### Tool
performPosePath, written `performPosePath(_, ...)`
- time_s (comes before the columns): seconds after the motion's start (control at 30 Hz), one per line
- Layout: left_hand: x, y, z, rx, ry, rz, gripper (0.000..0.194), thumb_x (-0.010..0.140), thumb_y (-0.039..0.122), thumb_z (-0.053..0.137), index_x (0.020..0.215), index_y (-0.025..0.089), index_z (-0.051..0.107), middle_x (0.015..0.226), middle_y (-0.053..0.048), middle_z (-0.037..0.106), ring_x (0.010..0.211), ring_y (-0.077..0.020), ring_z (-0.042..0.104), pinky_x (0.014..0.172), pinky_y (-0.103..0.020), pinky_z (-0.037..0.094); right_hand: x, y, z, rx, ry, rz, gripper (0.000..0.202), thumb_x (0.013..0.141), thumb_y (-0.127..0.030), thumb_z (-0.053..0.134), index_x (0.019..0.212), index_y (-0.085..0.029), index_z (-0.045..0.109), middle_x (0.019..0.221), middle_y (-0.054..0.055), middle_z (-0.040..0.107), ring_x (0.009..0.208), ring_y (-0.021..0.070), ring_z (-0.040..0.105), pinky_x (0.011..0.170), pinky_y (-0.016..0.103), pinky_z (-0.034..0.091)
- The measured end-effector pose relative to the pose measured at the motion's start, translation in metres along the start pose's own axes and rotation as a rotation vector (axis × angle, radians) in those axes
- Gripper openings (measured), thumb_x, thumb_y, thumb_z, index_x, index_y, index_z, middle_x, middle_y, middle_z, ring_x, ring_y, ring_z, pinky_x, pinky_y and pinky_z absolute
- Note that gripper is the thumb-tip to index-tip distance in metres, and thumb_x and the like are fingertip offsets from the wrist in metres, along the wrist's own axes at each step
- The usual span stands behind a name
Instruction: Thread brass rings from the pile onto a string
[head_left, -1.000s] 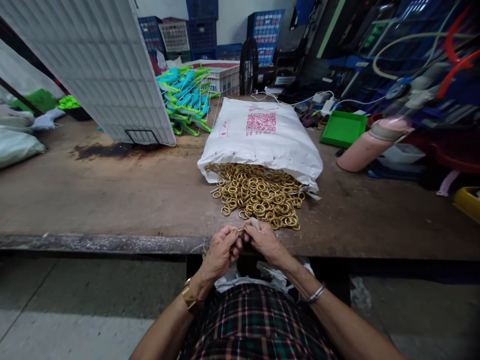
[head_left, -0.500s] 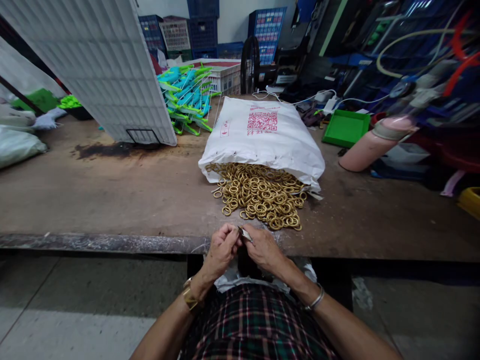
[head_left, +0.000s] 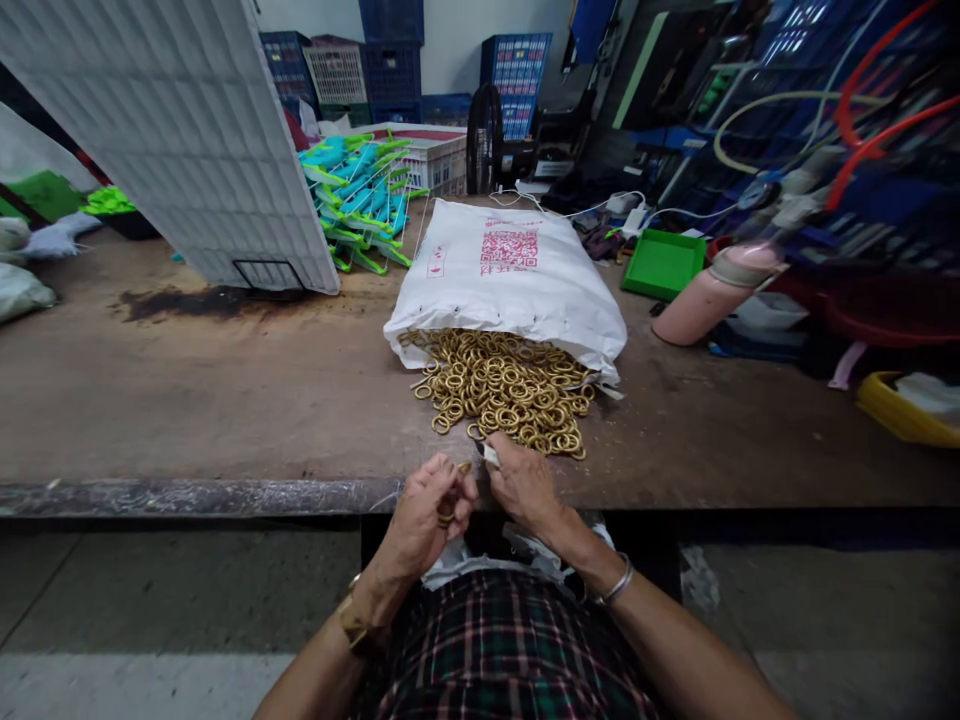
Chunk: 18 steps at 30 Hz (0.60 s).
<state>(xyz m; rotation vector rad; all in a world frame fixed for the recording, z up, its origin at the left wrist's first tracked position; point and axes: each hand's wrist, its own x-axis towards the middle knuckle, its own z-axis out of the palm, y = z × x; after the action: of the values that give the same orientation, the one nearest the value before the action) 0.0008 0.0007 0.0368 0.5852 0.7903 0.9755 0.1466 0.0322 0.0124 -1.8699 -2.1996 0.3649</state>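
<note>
My left hand (head_left: pixel 426 512) is closed around brass-coloured rings (head_left: pixel 465 467). One ring shows at the fingertips and another lower in the curled fingers. My right hand (head_left: pixel 527 488) grips a small tool with a pale handle and a dark tip (head_left: pixel 491 455); its exact kind is mostly hidden by the fingers. The hands are a little apart over the table's front edge. Just beyond them, a heap of brass-coloured rings (head_left: pixel 510 390) spills from the mouth of a white woven sack (head_left: pixel 502 290) with red print, lying on its side.
A ridged white panel (head_left: pixel 195 150) stands tilted on the wooden table (head_left: pixel 225 400) at left. Behind it are turquoise and green plastic pieces (head_left: pixel 360 200). To the right are a green tray (head_left: pixel 663 263), a pink bottle (head_left: pixel 697 295) and a yellow container (head_left: pixel 900 415). A fan (head_left: pixel 484 140) stands behind the sack.
My hands were close together and have moved apart, the left toward me with its palm turned up, exposing rings. The camera view has turned slightly right.
</note>
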Motion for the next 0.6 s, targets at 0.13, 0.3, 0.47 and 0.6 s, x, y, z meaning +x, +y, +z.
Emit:
performPosePath(0.13,0.009,-0.005,-0.008,-0.054,0.055,-0.035,0.027,0.073,0.038,0.061,0.075,0.015,0.048,0.070,0.000,0.055,0.045,-0.0049,0.044,0.035,-0.015,0.026,0.008,0.008,-0.013,-0.120,0.102,0.091,0.029,0.079,-0.016,0.042,0.107,-0.019,0.051,0.095,0.007,0.064,0.080,0.0170,0.058,0.063,0.024,0.032)
performPosePath(0.3,0.009,-0.008,-0.010,-0.088,0.041,-0.086,0.024,0.072,0.030,0.062,0.086,0.017,0.049,0.067,0.000,0.057,0.045,-0.0066,0.046,0.035,-0.015,0.028,0.019,0.013,-0.020,-0.254,0.056,0.177,0.023,0.084,-0.026,0.041,0.105,-0.021,0.050,0.089,0.007,0.066,0.073,0.0185,0.061,0.059,0.025,0.031)
performPosePath(0.47,0.010,-0.007,-0.015,-0.172,0.015,-0.147,0.021,0.069,0.024,0.064,0.086,0.014,0.053,0.069,-0.001,0.057,0.052,-0.0075,0.051,0.039,-0.015,0.031,0.025,0.016,-0.019,-0.291,0.005,0.243,0.019,0.084,-0.026,0.041,0.098,-0.019,0.052,0.080,0.009,0.066,0.072,0.0200,0.062,0.058,0.025,0.031)
performPosePath(0.6,0.012,-0.010,-0.018,-0.200,0.003,-0.126,0.017,0.069,0.025,0.065,0.072,0.012,0.053,0.074,-0.004,0.058,0.061,-0.0107,0.055,0.041,-0.016,0.035,0.027,0.020,-0.018,-0.279,0.009,0.255,0.019,0.085,-0.025,0.040,0.098,-0.019,0.053,0.078,0.009,0.066,0.070,0.0197,0.062,0.057,0.025,0.030)
